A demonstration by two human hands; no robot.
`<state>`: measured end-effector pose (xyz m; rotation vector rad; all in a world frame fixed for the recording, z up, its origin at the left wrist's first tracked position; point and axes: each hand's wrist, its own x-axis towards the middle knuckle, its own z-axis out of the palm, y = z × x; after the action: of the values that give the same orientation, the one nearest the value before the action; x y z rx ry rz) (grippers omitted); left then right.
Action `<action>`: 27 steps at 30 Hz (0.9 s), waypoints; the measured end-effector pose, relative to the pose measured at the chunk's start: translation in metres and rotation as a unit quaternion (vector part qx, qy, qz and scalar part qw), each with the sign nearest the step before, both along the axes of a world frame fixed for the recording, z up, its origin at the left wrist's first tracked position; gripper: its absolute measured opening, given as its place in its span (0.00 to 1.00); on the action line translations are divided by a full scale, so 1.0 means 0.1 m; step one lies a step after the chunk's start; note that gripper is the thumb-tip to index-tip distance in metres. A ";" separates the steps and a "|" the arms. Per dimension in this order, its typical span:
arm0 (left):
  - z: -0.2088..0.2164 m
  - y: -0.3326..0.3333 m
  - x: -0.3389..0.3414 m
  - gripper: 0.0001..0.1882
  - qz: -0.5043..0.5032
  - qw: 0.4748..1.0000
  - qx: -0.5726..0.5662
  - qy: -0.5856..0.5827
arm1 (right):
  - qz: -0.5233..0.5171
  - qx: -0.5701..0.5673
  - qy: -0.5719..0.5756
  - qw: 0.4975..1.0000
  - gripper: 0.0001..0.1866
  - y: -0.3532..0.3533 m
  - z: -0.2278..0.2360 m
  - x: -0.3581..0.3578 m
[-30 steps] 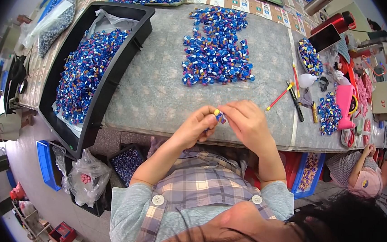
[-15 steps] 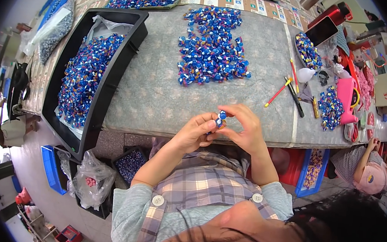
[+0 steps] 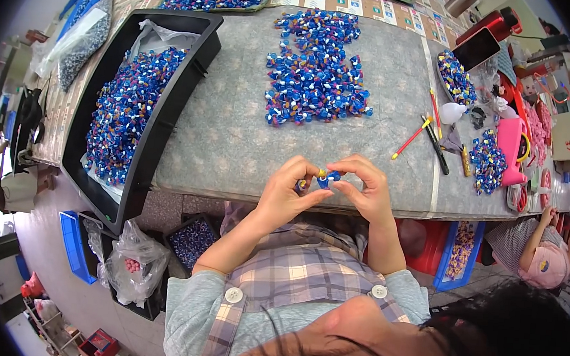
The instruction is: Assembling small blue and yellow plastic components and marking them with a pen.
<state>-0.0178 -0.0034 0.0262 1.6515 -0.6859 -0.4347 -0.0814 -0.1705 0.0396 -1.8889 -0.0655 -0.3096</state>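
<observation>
Above the table's near edge, a small blue, white and yellow plastic piece sits between my two hands. My left hand pinches its left side with thumb and bent fingers, and another bit of blue shows against those fingers. From the other side my right hand grips the piece between thumb and forefinger. The exact kind of piece is too small to make out. Beyond my hands lies a flat pile of similar small pieces, mostly blue with white, red and amber, spread on the grey table covering.
On the left, a black bin full of such pieces overlaps the table edge. Marker pens, a smaller pile and a pink tool lie to the right. Another person sits at the far right.
My left hand has risen slightly and opened its grip around the piece. The piece has been turned, and yellow now shows at its top.
</observation>
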 end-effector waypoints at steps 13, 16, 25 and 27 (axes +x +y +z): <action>-0.01 0.02 0.04 0.16 0.045 0.997 -0.046 -0.049 | 0.027 0.229 0.120 0.965 0.08 0.05 -0.32 -0.01; -0.14 0.09 0.10 0.15 0.035 0.996 -0.063 -0.045 | 0.063 0.080 0.074 0.992 0.09 0.03 -0.26 0.11; -0.16 0.27 0.31 0.14 0.015 0.774 -0.397 0.492 | -0.037 -0.391 -0.066 0.917 0.09 0.05 -0.14 0.89; -0.17 0.28 0.31 0.13 0.041 0.767 -0.394 0.505 | -0.033 -0.440 -0.059 0.895 0.09 0.07 -0.28 0.96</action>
<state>0.0134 0.0243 0.0094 0.4688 0.0688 -0.7502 0.0143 -0.1631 0.0118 -2.7759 -0.2596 -0.4952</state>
